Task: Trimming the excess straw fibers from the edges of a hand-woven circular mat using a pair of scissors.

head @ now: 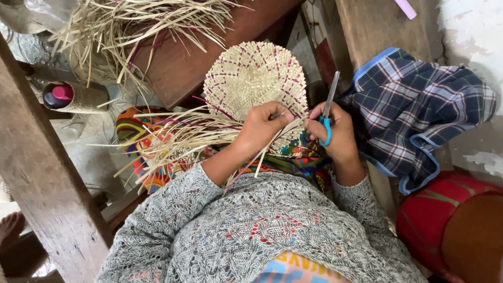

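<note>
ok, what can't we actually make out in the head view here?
- Scissors: the blade tips run behind the woven mat, and the right hand covers most of the blue handle, so open or closed is unclear.
- Near edge of the mat: covered by the left hand and loose straw strands.
- Red bundle: cut off by the right and bottom frame edges.
- Straw pile: cut off at the top edge.

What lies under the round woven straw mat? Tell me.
Under the round woven straw mat a dark wooden board and multicoloured patterned cloth show. The left hand covers its lower edge; anything directly beneath the mat is hidden.
</note>
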